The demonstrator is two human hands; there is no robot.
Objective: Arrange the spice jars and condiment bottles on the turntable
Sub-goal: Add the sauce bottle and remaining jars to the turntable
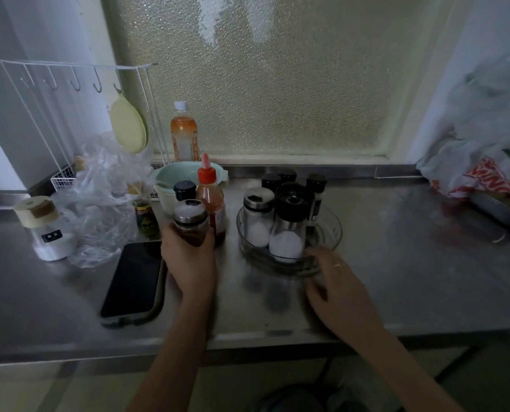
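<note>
- Centrally, the turntable (331,233), a clear glass dish, sits on the steel counter (411,263) below the frosted window (262,78).
- Several jars stand on it: two glass shakers with white powder at the front, one with a steel cap (258,217) and one with a black cap (289,230), and more black-capped jars (316,191) behind, some perhaps just past the rim.
- The right hand (337,289) rests at the dish's near rim, fingers loosely spread and curled toward the glass; motion blur hides whether they touch it.
- The left hand (188,260) is wrapped around a jar of brown spice (190,223) with a steel collar, just left of the dish, upright.
- Close behind that jar stand a red sauce bottle (210,200) and a black-capped jar (184,190).
- A small dark tin (145,217) stands further left, beside a crumpled clear bag (105,203).
- A phone (132,281) lies face up near the left wrist.
- A white container with a tan lid (44,230) stands at the far left.
- Pale green bowls (170,179) and an orange drink bottle (184,135) stand by the wall.
</note>
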